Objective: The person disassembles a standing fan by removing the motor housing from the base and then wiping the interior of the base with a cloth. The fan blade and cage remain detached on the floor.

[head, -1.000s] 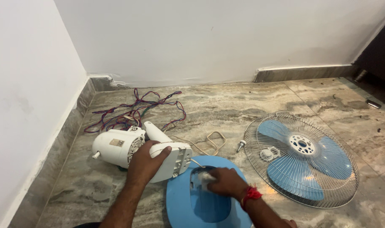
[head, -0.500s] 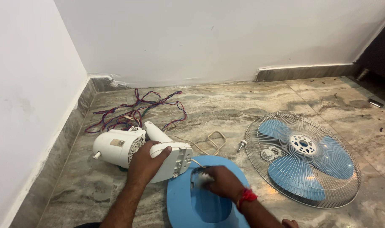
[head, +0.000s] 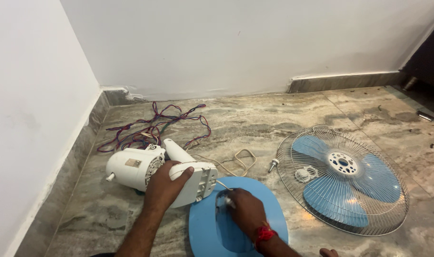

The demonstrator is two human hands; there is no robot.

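Little has moved: your left hand [head: 165, 188] stays clamped on the white fan neck [head: 194, 183]; right hand [head: 245, 212], closed, stays pressed into the blue base [head: 205, 228] at 6 o'clock. Rigid plastic, motor-heavy [head: 133, 166] end; grip the neck.

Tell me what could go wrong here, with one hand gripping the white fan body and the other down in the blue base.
1. The thin wire running from the white control housing into the blue base could snag or tear if the left hand shifts the housing.
2. The loose tangled wires and cream cord could catch on the motor.
3. The wire grille lying near the right hand could get knocked.
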